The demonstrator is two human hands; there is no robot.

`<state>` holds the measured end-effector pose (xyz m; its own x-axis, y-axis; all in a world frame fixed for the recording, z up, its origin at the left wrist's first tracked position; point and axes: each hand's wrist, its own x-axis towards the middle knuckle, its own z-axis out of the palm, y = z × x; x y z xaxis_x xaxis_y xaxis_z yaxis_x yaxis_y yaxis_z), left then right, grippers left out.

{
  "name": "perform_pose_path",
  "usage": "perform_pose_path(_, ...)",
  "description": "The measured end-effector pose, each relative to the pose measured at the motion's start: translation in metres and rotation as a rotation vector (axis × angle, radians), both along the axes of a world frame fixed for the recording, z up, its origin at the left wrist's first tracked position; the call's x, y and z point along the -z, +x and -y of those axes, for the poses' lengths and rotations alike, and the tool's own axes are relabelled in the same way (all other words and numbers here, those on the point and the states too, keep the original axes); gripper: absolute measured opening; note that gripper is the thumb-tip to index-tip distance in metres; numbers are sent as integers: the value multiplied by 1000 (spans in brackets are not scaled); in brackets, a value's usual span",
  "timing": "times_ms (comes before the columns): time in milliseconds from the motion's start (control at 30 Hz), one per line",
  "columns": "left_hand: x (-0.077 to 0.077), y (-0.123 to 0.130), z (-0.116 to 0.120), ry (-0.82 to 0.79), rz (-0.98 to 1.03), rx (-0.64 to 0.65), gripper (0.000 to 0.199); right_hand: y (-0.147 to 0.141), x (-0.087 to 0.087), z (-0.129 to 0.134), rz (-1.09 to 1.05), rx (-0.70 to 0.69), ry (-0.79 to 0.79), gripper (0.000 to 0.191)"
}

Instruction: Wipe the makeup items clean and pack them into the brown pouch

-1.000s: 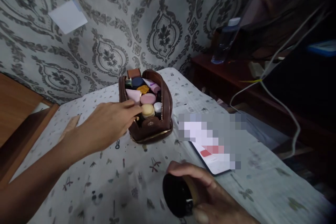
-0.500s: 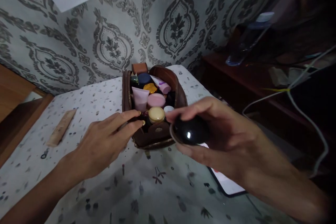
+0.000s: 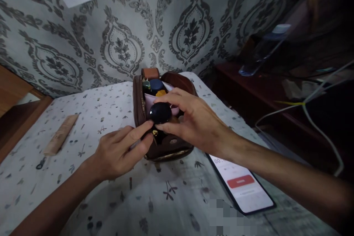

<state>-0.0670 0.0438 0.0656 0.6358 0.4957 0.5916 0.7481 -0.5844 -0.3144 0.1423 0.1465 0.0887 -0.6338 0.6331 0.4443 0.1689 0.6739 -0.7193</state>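
A brown zip bag (image 3: 137, 105) stands unzipped on the patterned sheet, packed with toiletries. My right hand (image 3: 190, 118) reaches over it from the right, thumb and fingers closed around a glossy black oval compact (image 3: 160, 113). The compact is above the bag's contents, near the front left. My left hand (image 3: 121, 151) is at the bag's front left edge, thumb and index finger gripping the rim, the index fingertip close to the compact. Behind it show a dark blue lid (image 3: 155, 85), a yellow item (image 3: 161, 93) and part of a pink tube (image 3: 149, 99).
A beige tube (image 3: 61, 135) lies on the sheet at the left. Under my right forearm is a phone (image 3: 243, 188) with a lit screen. A clear bottle (image 3: 258, 53) and white cables (image 3: 323, 118) are on the dark red furniture at the right. Patterned wallpaper (image 3: 190, 37) rises behind.
My right hand has carried the compact left and away from me, over the bag. The phone shows more now. My left hand stays at the bag's front edge.
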Motion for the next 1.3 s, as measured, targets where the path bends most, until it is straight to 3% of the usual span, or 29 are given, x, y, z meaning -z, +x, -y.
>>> perform_pose_path(400, -1, 3, -2, 137, -56, 39, 11, -15, -3, -3, 135, -17, -23, 25)
perform_pose_path(600, 1, 5, -1, 112, 24, 50, 12, -24, -4, -8, 155, -13, -103, 34)
perform_pose_path(833, 3, 6, -4, 49, 137, 67, 18, -31, 0, -13, 104, -115, -102, 23)
perform_pose_path(1100, 2, 10, -6, -19, 189, 62, 24, -29, -4, -5, 335, -100, -24, 14)
perform_pose_path(1300, -1, 9, -1, -81, 306, -18, 30, -11, -11, -3, 287, -108, 16, 24)
